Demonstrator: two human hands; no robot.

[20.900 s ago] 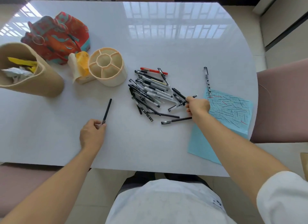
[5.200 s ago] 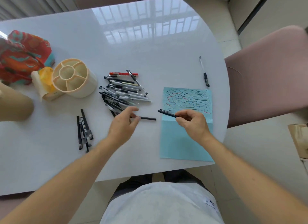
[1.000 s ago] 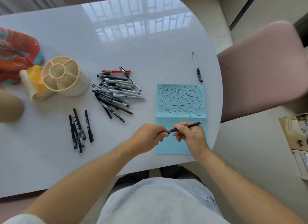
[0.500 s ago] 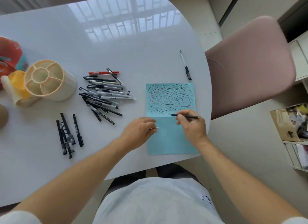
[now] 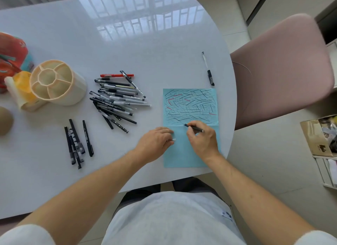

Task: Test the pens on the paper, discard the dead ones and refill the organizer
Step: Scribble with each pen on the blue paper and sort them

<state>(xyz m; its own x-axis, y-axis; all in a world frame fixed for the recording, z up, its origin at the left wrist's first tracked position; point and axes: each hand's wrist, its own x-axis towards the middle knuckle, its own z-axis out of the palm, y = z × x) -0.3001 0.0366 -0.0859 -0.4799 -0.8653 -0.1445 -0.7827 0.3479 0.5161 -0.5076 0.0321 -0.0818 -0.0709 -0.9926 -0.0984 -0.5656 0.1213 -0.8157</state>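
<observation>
The right hand has its grip closed round a black pen, the tip set on the blue paper at the fold line, just below the scribbled upper half. The left hand rests on the left edge of the paper's lower half, fingers curled; a small pale object, likely the pen cap, shows at its fingertips, so the grip appears to grasp it, though the item is too small to confirm.

The paper lies at the near right edge of the white counter. To its left, a loose pile of pens, mostly black with one red at the far side, lies on the counter. Further left, nearer the person, a separate group of black pens lies roughly parallel. The round cream organizer, divided into compartments, stands upright at the far left with nothing visible inside. One single pen lies apart, beyond the paper's far right corner. A pink chair stands to the right of the counter.
</observation>
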